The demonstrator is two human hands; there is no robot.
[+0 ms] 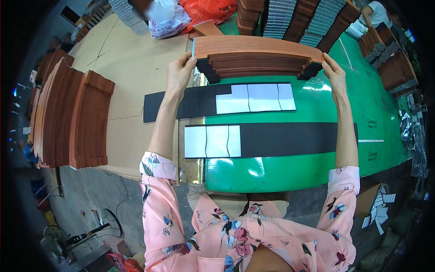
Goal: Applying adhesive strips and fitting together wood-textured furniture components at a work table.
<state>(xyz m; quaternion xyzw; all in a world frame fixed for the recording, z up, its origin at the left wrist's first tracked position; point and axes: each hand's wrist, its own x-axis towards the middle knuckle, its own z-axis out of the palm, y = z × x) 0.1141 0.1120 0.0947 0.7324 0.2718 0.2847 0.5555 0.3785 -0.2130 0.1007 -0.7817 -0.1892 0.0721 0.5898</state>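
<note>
Reddish-brown and wood-grained, a long narrow plank (258,46) stretches between two bare hands at the far part of the work surface, and it's held at both ends! Over on the left, the left hand (180,72) is nearly closed, thumb and fingers pinching that end, right by a thin pale-blue edge. Across at the other end, the right hand (334,75) has its fingers bent in a narrow pinch on the plank's corner.

Just below the plank in view sits a stack of brown planks with black end pieces (258,65); whether the held one touches it, I can't tell. Closer to the body, two strips lie roughly side by side, slightly apart: a long black strip with white panels toward its right (195,100), spanning tan board (127,59) and glossy green tabletop (272,174), and nearer, a second black strip with white panels at its left end (281,139). The right forearm crosses that nearer strip, its pink floral sleeve (343,179) rolled back!

Out to the left, a tall pile of reddish-brown planks (90,120); at the back, a printed white plastic bag (168,20) beside an orange-red plastic bag (208,12).
</note>
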